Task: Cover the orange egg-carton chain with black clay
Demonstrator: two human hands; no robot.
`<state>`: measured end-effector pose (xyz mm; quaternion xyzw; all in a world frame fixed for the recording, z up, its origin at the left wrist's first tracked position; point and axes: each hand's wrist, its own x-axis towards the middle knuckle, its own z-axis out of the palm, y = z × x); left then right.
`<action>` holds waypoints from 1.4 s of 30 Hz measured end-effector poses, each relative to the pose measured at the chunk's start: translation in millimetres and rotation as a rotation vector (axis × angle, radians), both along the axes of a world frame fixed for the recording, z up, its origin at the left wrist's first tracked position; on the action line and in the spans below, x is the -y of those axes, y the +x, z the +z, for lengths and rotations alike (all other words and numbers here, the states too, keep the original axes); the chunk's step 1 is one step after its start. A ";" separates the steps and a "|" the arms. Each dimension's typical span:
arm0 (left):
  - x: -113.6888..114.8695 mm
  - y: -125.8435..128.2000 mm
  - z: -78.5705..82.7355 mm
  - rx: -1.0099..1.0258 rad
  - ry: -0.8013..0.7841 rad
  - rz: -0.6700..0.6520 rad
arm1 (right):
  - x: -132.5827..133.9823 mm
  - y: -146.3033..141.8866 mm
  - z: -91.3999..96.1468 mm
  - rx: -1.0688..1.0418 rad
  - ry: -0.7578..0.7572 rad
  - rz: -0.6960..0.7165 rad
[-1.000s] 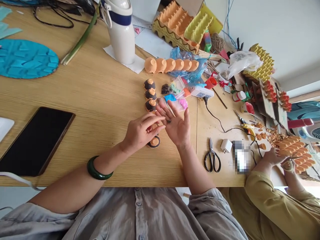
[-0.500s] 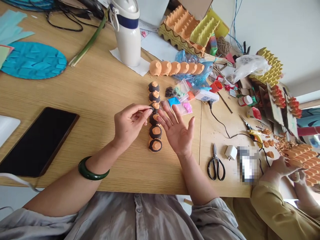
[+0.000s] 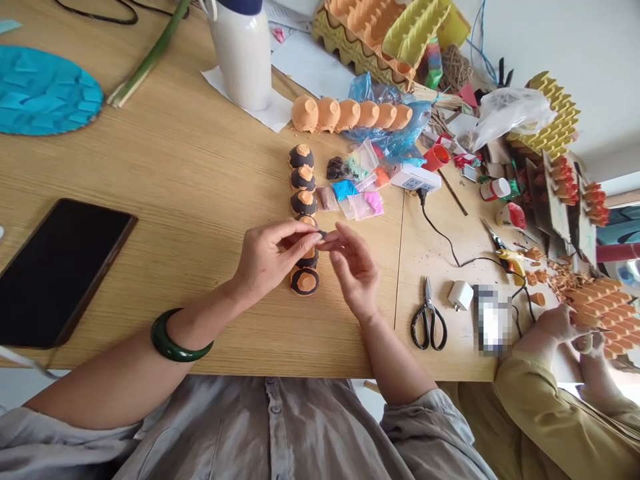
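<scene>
A small dark lump of clay (image 3: 323, 235) sits between the fingertips of both hands. My left hand (image 3: 265, 257), with a green bangle on its arm, pinches it between thumb and forefinger. Fingers of my right hand (image 3: 356, 273) are curled in and press on the lump from the other side. Below them lies a strip of egg-carton cups (image 3: 303, 202) with dark clay around orange tops; my hands partly hide its lower cups. A plain orange strip of egg-carton cups (image 3: 349, 115) lies farther back.
Small bags of coloured clay (image 3: 345, 190) lie beside a white power strip (image 3: 415, 179). Scissors (image 3: 429, 320) and a white charger (image 3: 461, 295) are at right, a phone (image 3: 60, 267) at left. A white flask (image 3: 243, 57) stands behind. A co-worker's hand (image 3: 557, 327) works at far right.
My right hand, spread palm up before, has curled its fingers and met the left fingertips at the dark lump. The view has tilted slightly downward.
</scene>
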<state>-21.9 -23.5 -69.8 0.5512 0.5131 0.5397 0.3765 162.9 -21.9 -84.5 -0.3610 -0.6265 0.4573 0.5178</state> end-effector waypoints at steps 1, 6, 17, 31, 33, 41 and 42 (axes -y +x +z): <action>2.2 1.7 1.2 0.014 -0.014 -0.036 | 1.7 0.3 -0.8 0.081 0.099 0.002; 7.7 3.0 10.2 0.039 -0.111 -0.187 | 1.8 -0.1 -2.1 0.267 0.319 -0.115; 6.0 -1.9 9.8 -0.067 -0.041 -0.082 | -8.3 -3.4 3.3 -0.306 -0.583 -0.071; 1.5 -2.5 -0.4 -0.044 0.010 0.002 | -17.1 4.8 -1.8 -0.312 -0.633 -0.029; 2.2 -2.9 -0.3 -0.036 -0.006 0.021 | -17.8 5.6 -1.5 -0.322 -0.608 -0.035; 1.1 -5.3 -0.8 -0.306 0.189 0.032 | -19.6 6.6 -5.9 -0.356 -0.588 -0.066; 0.0 -5.9 -1.7 -0.379 0.226 0.030 | -19.7 7.0 -5.9 -0.342 -0.581 -0.090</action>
